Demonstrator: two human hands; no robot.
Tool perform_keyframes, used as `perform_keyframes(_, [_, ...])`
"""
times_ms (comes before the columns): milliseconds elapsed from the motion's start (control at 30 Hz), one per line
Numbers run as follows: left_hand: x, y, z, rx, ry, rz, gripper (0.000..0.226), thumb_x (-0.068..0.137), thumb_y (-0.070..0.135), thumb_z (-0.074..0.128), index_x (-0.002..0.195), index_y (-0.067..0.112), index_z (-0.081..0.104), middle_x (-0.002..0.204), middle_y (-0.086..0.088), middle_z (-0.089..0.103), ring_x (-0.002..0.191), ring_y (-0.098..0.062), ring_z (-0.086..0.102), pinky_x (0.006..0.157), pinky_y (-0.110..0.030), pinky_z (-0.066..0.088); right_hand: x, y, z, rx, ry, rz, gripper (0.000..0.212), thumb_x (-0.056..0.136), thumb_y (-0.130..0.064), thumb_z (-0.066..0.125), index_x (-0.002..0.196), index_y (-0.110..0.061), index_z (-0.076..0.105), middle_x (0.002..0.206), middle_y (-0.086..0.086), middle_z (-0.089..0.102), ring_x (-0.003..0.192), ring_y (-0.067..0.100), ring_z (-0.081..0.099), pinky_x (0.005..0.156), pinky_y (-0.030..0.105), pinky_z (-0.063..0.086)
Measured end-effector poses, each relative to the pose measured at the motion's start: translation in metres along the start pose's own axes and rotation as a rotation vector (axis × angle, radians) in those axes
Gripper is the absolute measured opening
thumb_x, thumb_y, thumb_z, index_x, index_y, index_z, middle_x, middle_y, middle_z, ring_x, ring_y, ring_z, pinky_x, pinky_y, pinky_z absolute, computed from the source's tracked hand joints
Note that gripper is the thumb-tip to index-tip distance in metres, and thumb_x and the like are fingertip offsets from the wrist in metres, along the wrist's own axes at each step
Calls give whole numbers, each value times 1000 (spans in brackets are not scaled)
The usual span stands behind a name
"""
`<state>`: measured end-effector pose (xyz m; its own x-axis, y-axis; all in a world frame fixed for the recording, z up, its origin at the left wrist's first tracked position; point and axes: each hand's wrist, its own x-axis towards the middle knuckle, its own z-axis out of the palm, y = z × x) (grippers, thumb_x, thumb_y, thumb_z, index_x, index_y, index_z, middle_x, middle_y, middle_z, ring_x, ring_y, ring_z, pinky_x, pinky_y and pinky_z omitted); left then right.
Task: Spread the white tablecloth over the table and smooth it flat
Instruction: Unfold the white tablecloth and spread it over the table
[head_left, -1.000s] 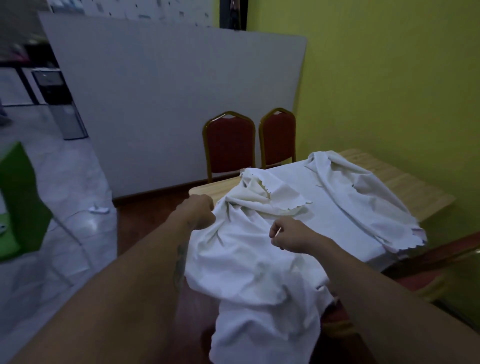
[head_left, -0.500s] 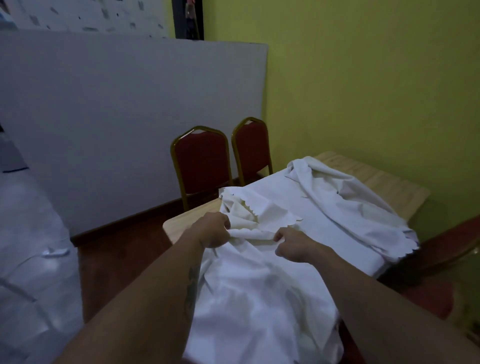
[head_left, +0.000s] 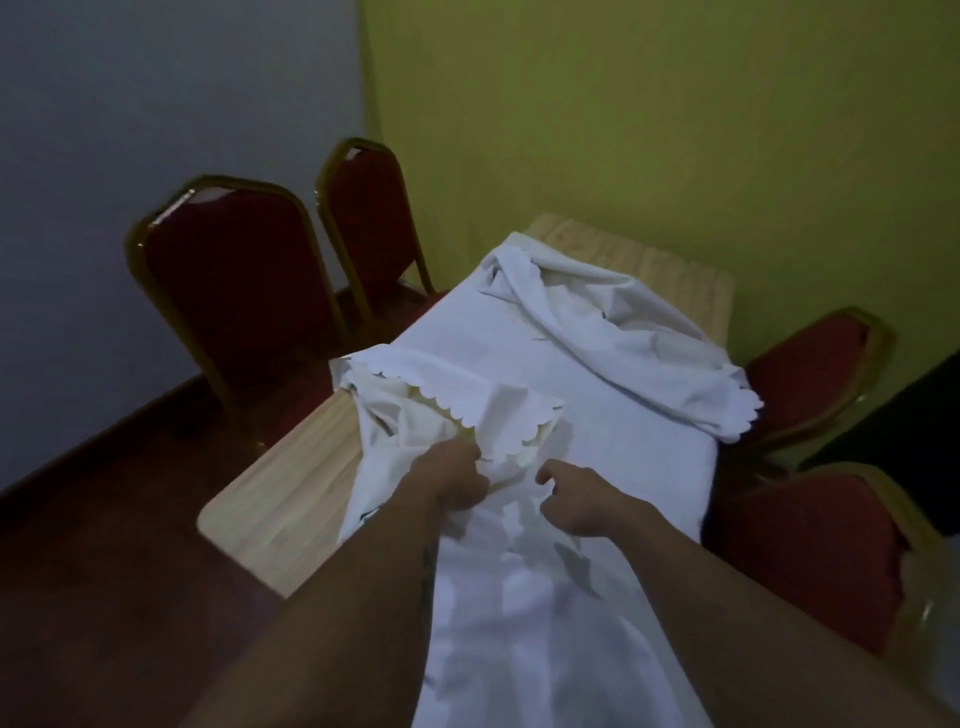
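Where the room is closed off at the back, a yellow-green wall (head_left: 675, 130) is seen on the right and a grey wall (head_left: 156, 104) on the left, with a dark red-brown floor (head_left: 104, 571) below. A light wooden table (head_left: 291, 499) is set with its far end near the yellow-green wall, and bare wood is shown along its left side and at its far corner. The white tablecloth (head_left: 597, 415) is laid lengthwise on the table, covering the middle and right of the top and hanging off the near end toward the camera; it is not spread flat. A thick rumpled fold with a scalloped edge is heaped along the far right side, and a second flap with a scalloped hem is turned back over the cloth near the left edge. Red seats with gold frames are placed round the table: a near left chair (head_left: 228, 270) and a far left chair (head_left: 369, 208) just beside its left side, a far right chair (head_left: 821, 364) and a near right chair (head_left: 800, 545) at its right. The left hand (head_left: 452, 478) is clenched round a bunch of the cloth just below the scalloped flap. The right hand (head_left: 576, 493) is rested on the cloth close beside it, fingers curled under; whether cloth is pinched there cannot be told
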<state>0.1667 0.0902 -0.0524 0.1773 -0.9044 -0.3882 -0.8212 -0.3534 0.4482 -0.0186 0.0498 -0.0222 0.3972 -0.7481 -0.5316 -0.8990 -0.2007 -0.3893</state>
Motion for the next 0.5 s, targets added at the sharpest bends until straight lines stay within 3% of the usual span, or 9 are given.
perform_keyframes(133, [20,7,18,185,-7,65,42,86,29,57,128,20,57,131,-6,58,119,-27,56,98,-38,44,4,24,-2,56,-5,117,47,88,-23,47,136,-20,44,126,11,56,98,22,56,76,29,43])
perform_keyframes(333, [22,12,5,27,-18,54,29,84,20,58,110,13,66,113,-9,65,103,-28,62,83,-35,51,20,40,-10,210,86,166,45,90,-25,50,134,-18,45,125,10,55,96,23,58,73,29,45])
perform_keyframes(400, [15,8,-9,-28,-16,63,25,86,21,59,107,13,69,110,-9,68,98,-27,62,80,-32,48,31,31,-13,343,124,202,40,91,-29,51,128,-15,50,122,8,57,99,26,58,78,35,50])
perform_keyframes(500, [-2,1,-40,-78,2,18,25,87,20,63,109,11,72,104,-6,67,91,-21,60,76,-25,45,46,2,-19,688,121,251,38,95,-42,44,113,-11,56,103,11,65,85,26,59,77,37,53])
